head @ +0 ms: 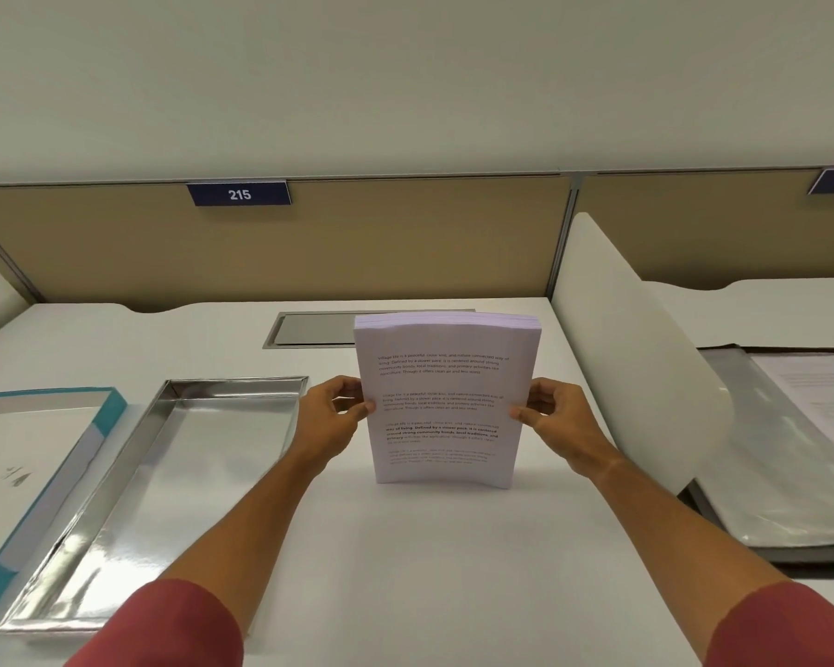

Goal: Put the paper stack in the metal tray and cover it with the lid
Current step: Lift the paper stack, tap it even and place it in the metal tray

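My left hand [338,409] and right hand [547,409] pinch the paper stack [446,402] by its side edges, upright on the desk [405,546]. Metal tray [131,503] sits left, lid [44,454] beside it.

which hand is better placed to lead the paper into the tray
Left. The left hand grips the paper stack on the side facing the metal tray; the right hand is farther away.
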The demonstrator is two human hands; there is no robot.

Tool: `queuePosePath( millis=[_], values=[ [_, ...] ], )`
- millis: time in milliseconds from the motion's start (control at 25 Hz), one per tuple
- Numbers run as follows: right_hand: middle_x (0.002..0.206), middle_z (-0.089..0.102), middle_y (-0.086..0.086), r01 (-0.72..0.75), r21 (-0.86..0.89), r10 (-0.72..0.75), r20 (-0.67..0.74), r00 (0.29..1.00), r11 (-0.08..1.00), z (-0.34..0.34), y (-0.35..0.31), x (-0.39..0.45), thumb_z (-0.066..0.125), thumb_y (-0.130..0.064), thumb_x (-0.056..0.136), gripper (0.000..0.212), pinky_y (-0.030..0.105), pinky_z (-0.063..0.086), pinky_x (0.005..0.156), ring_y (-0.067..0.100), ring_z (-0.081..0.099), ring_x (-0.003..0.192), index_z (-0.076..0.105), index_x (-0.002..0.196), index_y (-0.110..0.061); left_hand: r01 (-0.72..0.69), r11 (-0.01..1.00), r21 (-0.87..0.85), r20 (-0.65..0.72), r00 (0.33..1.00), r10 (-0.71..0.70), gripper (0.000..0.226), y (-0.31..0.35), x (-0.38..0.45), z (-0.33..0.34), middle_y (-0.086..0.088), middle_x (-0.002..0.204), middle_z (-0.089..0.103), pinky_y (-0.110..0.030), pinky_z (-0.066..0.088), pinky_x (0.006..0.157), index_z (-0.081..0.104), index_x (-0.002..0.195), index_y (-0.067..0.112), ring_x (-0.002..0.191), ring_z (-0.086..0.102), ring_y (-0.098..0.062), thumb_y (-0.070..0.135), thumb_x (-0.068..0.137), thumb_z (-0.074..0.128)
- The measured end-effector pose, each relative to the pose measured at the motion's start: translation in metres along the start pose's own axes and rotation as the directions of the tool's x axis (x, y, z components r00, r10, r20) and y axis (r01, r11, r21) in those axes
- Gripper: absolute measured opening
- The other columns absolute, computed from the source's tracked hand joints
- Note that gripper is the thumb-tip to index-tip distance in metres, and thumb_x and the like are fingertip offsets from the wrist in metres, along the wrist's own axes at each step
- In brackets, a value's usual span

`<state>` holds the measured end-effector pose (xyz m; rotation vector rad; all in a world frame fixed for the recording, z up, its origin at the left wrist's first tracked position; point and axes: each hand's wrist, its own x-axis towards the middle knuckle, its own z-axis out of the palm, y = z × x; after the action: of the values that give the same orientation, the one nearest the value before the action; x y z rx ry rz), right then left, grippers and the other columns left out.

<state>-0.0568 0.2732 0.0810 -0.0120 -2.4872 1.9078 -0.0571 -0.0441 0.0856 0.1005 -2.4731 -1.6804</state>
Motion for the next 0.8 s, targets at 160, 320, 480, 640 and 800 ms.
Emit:
queuePosePath(
  millis=[160,320,480,640,800],
  values=[
    [0.095,0.078,0.004,-0.003,0.028,0.003,-0.006,1.0,1.0,-0.005,0.003,0.002,0.081,-0.007,0.078,0.022,0.036,0.059,0.088,0.021,0.074,0.092,0.073,0.099,-0.008,0.005,1.0,-0.011,0.007,1.0,-0.005,0.016,-0.002,0.0,-0.001,0.01,0.089,0.073,-0.011,0.052,0.062,0.066,0.087,0.024,0.084,0.07,-0.01,0.014,0.078,0.076],
    [0.095,0.078,0.004,0.007,0.041,-0.007,-0.005,1.0,0.999,-0.004,0.006,0.003,0.081,-0.008,0.078,0.021,0.034,0.059,0.086,0.021,0.074,0.092,0.073,0.097,-0.009,0.025,1.0,-0.002,0.014,1.0,-0.025,0.018,-0.002,0.001,-0.001,0.01,0.09,0.072,-0.012,0.05,0.061,0.066,0.087,0.024,0.084,0.069,-0.009,0.017,0.077,0.079],
    [0.094,0.079,0.004,0.008,0.106,-0.006,-0.022,1.0,0.994,-0.001,0.007,0.004,0.08,-0.007,0.078,0.019,0.03,0.06,0.082,0.022,0.074,0.09,0.073,0.096,-0.009,0.032,0.999,-0.003,-0.002,0.999,-0.032,0.016,-0.003,0.0,0.002,0.008,0.091,0.072,-0.015,0.05,0.064,0.066,0.089,0.02,0.085,0.069,-0.012,0.017,0.078,0.077],
    [0.091,0.078,0.006,0.018,0.124,-0.012,-0.047,0.999,0.992,0.002,0.006,0.005,0.079,-0.003,0.078,0.016,0.027,0.061,0.077,0.023,0.075,0.088,0.072,0.091,-0.009,0.026,1.0,0.005,-0.034,0.999,-0.026,0.016,-0.001,-0.003,0.005,0.002,0.093,0.073,-0.027,0.055,0.074,0.066,0.093,0.014,0.087,0.068,-0.016,0.015,0.079,0.076],
    [0.094,0.077,0.007,0.031,0.093,-0.028,-0.039,0.999,0.995,0.003,0.002,0.005,0.077,-0.005,0.081,0.015,0.034,0.061,0.081,0.025,0.073,0.089,0.071,0.094,-0.007,0.034,0.999,0.0,-0.055,0.998,-0.034,0.016,0.002,-0.01,0.004,0.0,0.094,0.073,-0.034,0.056,0.078,0.066,0.094,0.013,0.089,0.068,-0.019,0.015,0.081,0.074]
  ],
)
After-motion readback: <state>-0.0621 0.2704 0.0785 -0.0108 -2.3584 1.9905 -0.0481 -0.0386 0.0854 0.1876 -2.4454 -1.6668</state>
